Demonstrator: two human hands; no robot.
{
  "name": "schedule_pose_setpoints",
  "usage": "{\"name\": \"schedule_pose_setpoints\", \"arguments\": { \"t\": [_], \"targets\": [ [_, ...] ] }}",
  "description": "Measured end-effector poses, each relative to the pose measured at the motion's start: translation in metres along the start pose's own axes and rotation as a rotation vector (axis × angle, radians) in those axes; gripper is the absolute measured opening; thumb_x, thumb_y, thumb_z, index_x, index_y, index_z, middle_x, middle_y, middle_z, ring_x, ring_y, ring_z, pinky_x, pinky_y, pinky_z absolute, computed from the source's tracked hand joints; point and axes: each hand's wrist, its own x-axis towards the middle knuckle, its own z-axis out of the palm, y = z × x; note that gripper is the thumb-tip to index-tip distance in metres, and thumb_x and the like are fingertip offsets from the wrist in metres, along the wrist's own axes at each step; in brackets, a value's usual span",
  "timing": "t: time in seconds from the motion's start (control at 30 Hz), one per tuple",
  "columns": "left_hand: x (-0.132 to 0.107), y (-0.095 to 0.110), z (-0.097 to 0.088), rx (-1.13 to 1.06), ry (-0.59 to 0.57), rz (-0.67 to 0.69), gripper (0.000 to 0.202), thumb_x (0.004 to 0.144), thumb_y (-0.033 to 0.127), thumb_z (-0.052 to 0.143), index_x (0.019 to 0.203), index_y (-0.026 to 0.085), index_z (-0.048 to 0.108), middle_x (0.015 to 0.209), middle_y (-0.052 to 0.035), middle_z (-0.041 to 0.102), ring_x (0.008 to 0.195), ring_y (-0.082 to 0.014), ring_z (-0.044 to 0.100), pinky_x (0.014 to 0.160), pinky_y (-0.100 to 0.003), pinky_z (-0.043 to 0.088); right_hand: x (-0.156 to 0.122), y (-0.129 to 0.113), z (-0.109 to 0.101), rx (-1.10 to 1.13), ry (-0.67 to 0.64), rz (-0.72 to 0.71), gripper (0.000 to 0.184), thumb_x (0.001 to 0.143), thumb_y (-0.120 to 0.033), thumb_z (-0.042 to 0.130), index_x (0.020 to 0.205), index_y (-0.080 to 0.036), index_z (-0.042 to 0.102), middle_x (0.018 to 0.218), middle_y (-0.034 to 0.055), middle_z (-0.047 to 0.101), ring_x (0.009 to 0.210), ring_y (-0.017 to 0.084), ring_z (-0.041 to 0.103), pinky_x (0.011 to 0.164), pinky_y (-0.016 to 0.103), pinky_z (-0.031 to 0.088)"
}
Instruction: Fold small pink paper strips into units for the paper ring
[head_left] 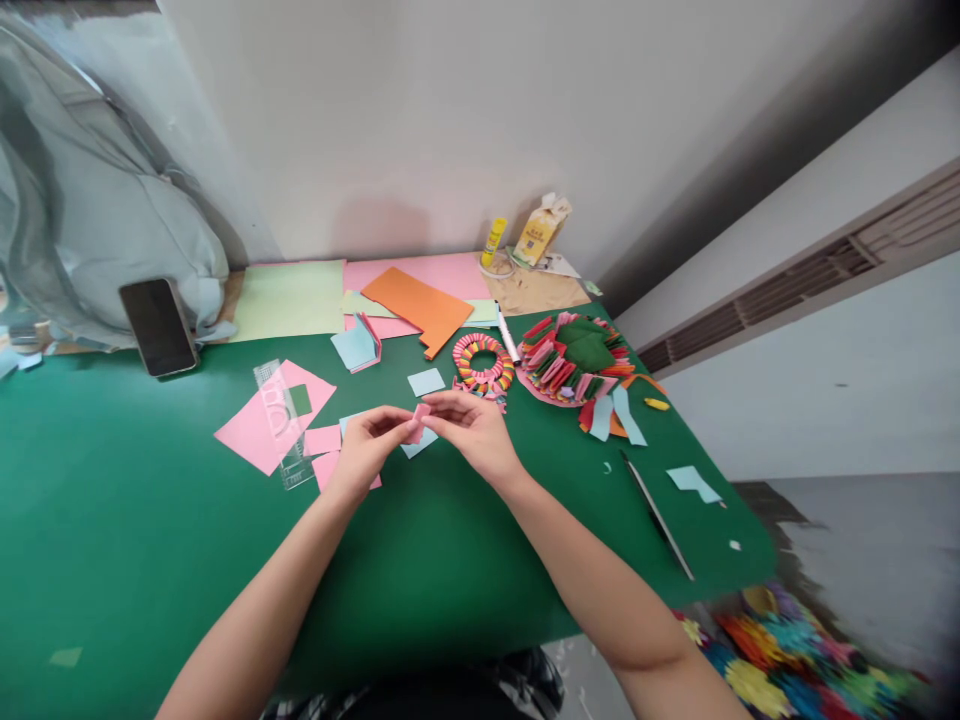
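I see my left grip [367,442] and right grip [478,432] pinching one small pink paper [420,412] from opposite sides, presumably for steadiness.

Left arm [266,580] and right arm [600,570] bare, stretched forward, converging. Left hand [369,445] and right hand [474,432] close together, both pinching, fingers [442,400] bent, thumbs [441,429] pointing inward.

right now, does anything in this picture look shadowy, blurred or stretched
Head view: the plain grey wall darkens rightward, with a faint pinkish patch above the flat pink paper sheet; head view: the multicoloured pile of flower-like shapes at lower right looks soft; head view: the long brown slatted grille slants steeply, possibly wide-angle stretch.
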Motion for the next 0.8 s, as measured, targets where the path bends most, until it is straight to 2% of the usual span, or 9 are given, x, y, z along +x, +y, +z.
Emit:
{"name": "schedule_pose_setpoints", "arguments": {
  "t": [0.33,0.53,0.8],
  "targets": [
    [0.0003,0.0016,-0.0001,0.032,-0.005,0.003,0.032,0.062,0.043,0.077,0.072,0.015,0.068,0.068,-0.0058,0.066,0.066,-0.0180,0.060,0.067,-0.030,0.049,-0.0006,-0.0042,0.0005,-0.023,0.010,0.035,0.031,0.069,-0.034,0.081,0.092,-0.017,0.069,0.089,0.0059,0.068,0.084,0.021,0.066,0.081,0.034,0.055],
    [0.0006,0.0009,-0.0008,0.062,-0.022,0.027,0.029,0.064,0.043,0.075,0.071,0.015,0.067,0.068,-0.0058,0.066,0.069,-0.0199,0.061,0.072,-0.032,0.049,-0.0020,-0.0057,0.0028,-0.014,-0.006,0.033,0.031,0.070,-0.035,0.080,0.093,-0.018,0.068,0.089,0.0054,0.068,0.084,0.021,0.066,0.082,0.035,0.055],
    [0.0002,-0.0039,-0.0013,0.032,0.013,0.045,0.026,0.067,0.040,0.073,0.073,0.015,0.067,0.067,-0.0051,0.066,0.067,-0.0176,0.060,0.069,-0.029,0.048,-0.0031,-0.0039,0.0040,-0.044,-0.025,0.038,0.029,0.073,-0.034,0.078,0.091,-0.017,0.065,0.088,0.0061,0.067,0.081,0.020,0.065,0.076,0.032,0.055]
  ]
}}
